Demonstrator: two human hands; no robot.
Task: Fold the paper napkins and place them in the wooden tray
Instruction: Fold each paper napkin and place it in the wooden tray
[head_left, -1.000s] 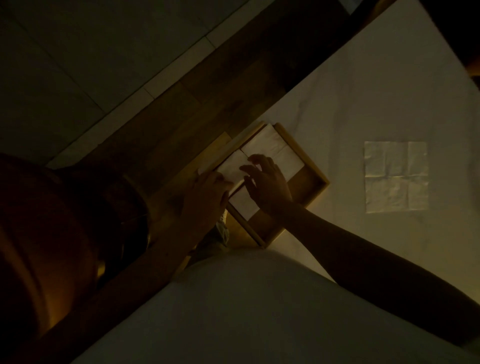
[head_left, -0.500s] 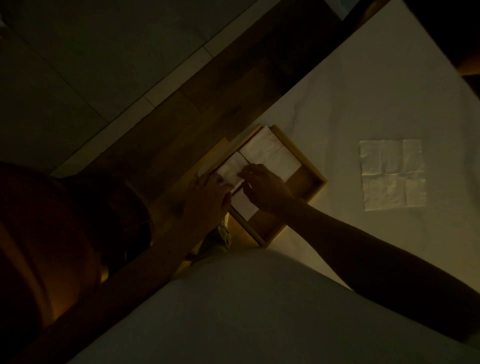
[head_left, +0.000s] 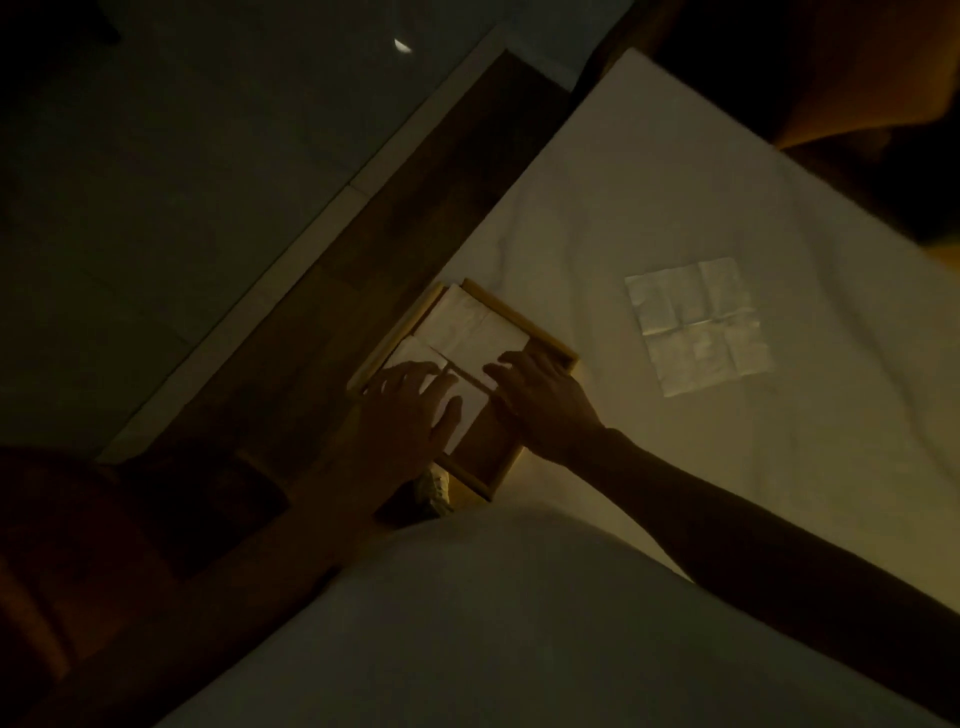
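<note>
The scene is dim. A wooden tray (head_left: 545, 340) sits at the left edge of the white table. Folded white napkins (head_left: 475, 325) lie inside it, side by side. My left hand (head_left: 408, 415) rests flat with spread fingers on the nearer napkin at the tray's left side. My right hand (head_left: 540, 400) lies with fingers spread over the tray's right part, its fingertips touching the far napkin's edge. Neither hand grips anything. An unfolded, creased napkin (head_left: 698, 325) lies flat on the table to the right of the tray.
The white table (head_left: 675, 197) runs diagonally; its left edge borders a dark wooden floor strip (head_left: 415, 208) and grey tiles. My pale clothing (head_left: 467, 623) fills the lower middle. A shoe (head_left: 436, 488) shows below the tray.
The view has shifted. My left hand moved from the tray's rim onto the near napkin. My right hand slid right and opened out over the tray's right side.
</note>
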